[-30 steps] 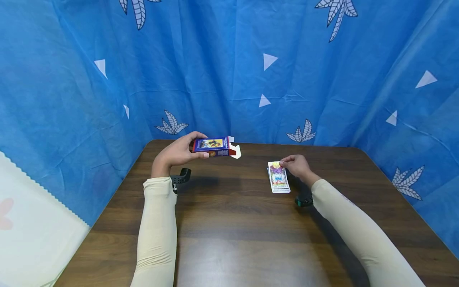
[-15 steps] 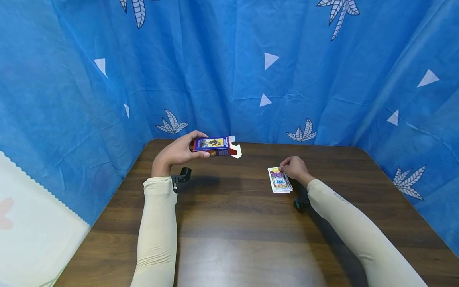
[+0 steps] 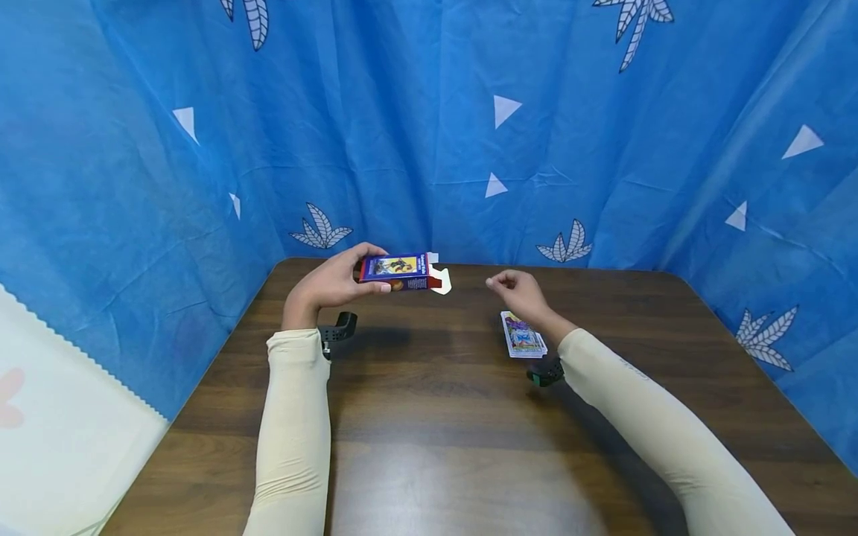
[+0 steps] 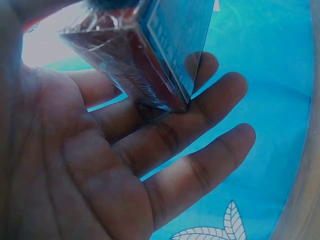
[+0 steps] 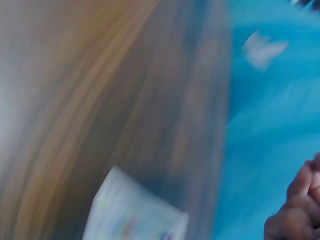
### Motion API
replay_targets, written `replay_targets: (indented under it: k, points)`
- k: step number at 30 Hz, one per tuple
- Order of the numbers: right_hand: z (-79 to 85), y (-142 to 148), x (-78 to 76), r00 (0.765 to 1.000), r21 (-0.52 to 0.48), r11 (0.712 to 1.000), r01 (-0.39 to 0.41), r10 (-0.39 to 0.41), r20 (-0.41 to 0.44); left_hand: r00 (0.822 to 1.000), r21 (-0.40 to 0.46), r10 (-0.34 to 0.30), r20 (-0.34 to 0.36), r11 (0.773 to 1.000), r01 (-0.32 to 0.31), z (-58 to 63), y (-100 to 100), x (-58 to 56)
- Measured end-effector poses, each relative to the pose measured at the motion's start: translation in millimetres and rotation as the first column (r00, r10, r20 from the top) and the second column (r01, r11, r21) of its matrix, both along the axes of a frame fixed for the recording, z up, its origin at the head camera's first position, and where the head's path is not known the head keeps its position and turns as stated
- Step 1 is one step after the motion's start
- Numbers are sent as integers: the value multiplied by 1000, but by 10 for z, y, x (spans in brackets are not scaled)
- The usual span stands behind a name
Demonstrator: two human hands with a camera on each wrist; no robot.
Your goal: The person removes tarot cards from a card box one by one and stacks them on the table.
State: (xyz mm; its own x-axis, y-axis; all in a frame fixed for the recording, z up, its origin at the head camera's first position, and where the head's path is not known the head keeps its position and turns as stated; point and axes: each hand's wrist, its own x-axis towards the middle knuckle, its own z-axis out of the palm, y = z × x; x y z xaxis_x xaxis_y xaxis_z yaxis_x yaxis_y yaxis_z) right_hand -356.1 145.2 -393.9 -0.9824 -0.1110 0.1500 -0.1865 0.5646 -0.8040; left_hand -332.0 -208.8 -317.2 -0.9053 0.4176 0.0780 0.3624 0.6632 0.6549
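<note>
My left hand [image 3: 327, 286] holds a blue and red tarot card box [image 3: 401, 274] above the table, thumb on the near side. The box lies nearly flat in the air, its white-and-red end flaps open toward the right. In the left wrist view the box [image 4: 131, 57] leans against the fingers, with its plastic-covered end near the camera. On the table sits a stack of tarot cards [image 3: 522, 341], picture side up. My right hand [image 3: 526, 295] hovers just beyond the stack, fingers curled and fingertips together, with nothing visible between them. Its forearm side partly covers the stack.
The brown wooden table [image 3: 429, 417] ends at the back against a blue curtain [image 3: 415, 134] with leaf and triangle prints. A white cloth [image 3: 60, 417] hangs at the left. Black camera bands sit at both wrists.
My right hand has let go of the top card's edge, then lifted off the stack and moved left and away. The stack stays on the table. My left hand and the box keep their place.
</note>
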Motion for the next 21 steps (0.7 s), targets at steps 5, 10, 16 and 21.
replay_targets:
  k: [5,10,16,21]
  points:
    - [291,-472,145,990,-381,918,-115,137,32,1000,-12,3,1,1000,-3,8,-34,1]
    - [441,-774,232,963,-386,906,-171,237,128,1000,-11,1,1,1000,-1,17,-60,-2]
    - [462,-896,261,943,-354,926,-130,226,243,1000,-11,-13,5,1000,13,22,-25,0]
    - [458,-916,273,937,-372,923,-99,212,277,1000,-12,-10,8,1000,10,16,-2,2]
